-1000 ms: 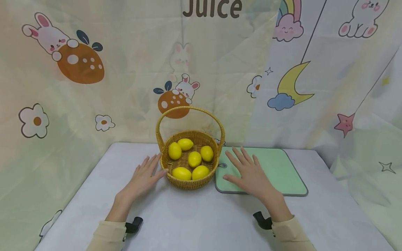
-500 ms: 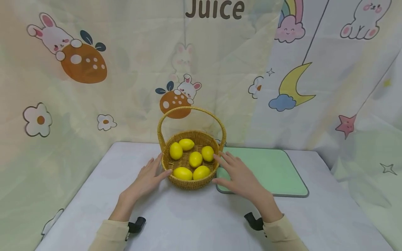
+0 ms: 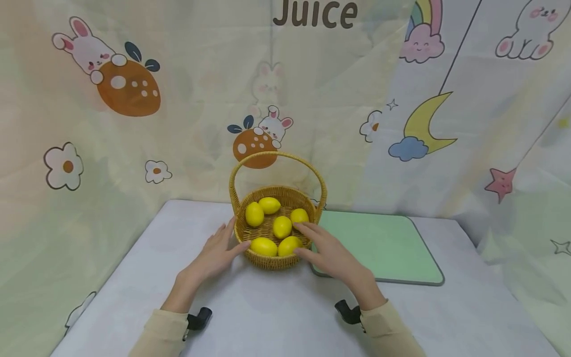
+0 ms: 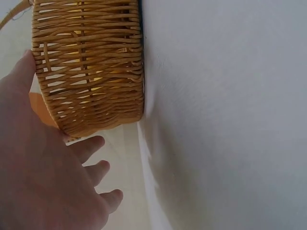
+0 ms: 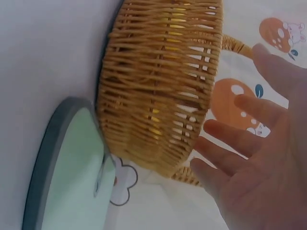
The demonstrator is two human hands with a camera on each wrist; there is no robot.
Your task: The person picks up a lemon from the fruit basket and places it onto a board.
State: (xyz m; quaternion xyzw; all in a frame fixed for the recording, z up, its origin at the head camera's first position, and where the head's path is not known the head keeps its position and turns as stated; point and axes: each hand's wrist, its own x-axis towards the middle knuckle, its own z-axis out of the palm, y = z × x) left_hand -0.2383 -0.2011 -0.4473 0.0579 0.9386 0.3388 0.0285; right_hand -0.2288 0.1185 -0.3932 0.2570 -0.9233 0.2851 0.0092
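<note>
A woven wicker basket point(image 3: 273, 263) with a tall arched handle stands on the table, with several yellow lemons point(image 3: 263, 247) lying in it. At the basket's left side is my left hand point(image 3: 214, 255), fingers extended. Its thumb and forefinger appear to touch the rim in the left wrist view, where the basket wall point(image 4: 91, 67) fills the top. My right hand point(image 3: 334, 253) reaches over the basket's right rim with fingers spread, holding nothing. In the right wrist view the fingers point(image 5: 230, 134) lie beside the rim; whether they touch it I cannot tell.
A light green cutting board point(image 3: 379, 248) with a grey edge lies flat right of the basket, partly behind my right hand. A white cloth covers the table point(image 3: 276, 317). Behind it hangs a printed fabric backdrop point(image 3: 200, 124).
My right hand has moved left, from over the cutting board to the basket's right rim. The left hand has stayed beside the basket. The head view has shifted slightly.
</note>
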